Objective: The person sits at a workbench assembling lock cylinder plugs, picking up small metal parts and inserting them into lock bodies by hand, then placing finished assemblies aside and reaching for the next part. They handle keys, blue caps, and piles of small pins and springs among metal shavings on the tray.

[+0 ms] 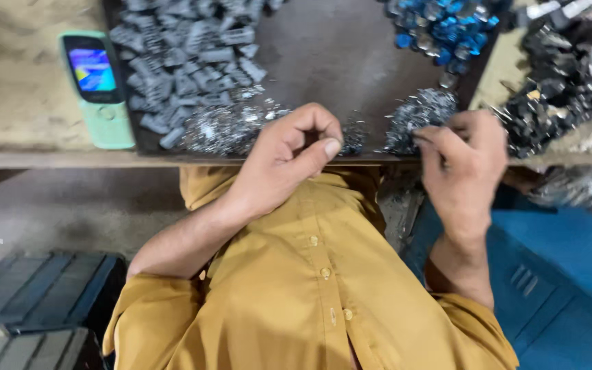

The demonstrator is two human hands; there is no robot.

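Observation:
My left hand (289, 154) rests at the near edge of a dark tray (337, 55). Its fingers are curled, with the thumb pressed on the forefinger, and I see nothing in it. It lies just in front of a heap of small shiny metal pieces (224, 127). My right hand (464, 168) reaches into a second heap of shiny metal pieces (423, 109), fingertips pinched together at the heap's near edge. Whether they hold a piece is hidden. A big pile of grey plastic parts (179, 62) fills the tray's left side.
A mint-green phone (97, 89) with a lit screen lies on the table to the left. Blue and silver parts (447, 27) lie at the tray's far right, and black parts (563, 75) lie beyond it. A blue crate (570, 274) stands at lower right and dark crates (35, 301) at lower left.

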